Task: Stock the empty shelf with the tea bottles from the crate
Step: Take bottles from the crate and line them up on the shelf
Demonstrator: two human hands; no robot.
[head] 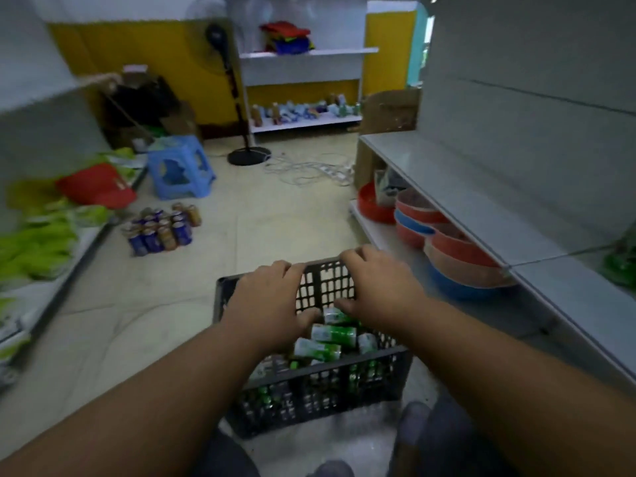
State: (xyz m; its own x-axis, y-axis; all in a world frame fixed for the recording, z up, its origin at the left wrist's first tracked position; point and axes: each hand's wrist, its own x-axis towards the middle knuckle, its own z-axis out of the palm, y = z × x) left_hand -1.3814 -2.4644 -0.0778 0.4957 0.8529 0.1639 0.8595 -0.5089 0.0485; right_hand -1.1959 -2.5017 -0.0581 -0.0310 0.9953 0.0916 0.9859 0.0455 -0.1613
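Note:
A black lattice crate (309, 383) sits on the floor in front of me, holding several green-and-white tea bottles (332, 333) lying on their sides. My left hand (272, 301) and my right hand (377, 284) both grip the crate's far rim, fingers curled over its top edge and thumbs inside. A bare grey shelf (481, 201) runs along the right side, above and right of the crate.
Stacked red and blue plastic basins (447, 249) fill the shelf level below. Several dark bottles (161, 228) stand on the floor at left, beside a blue stool (179, 166). A fan stand (247, 154) and white cables (309, 170) lie farther back. Green goods (41, 242) cover the left shelf.

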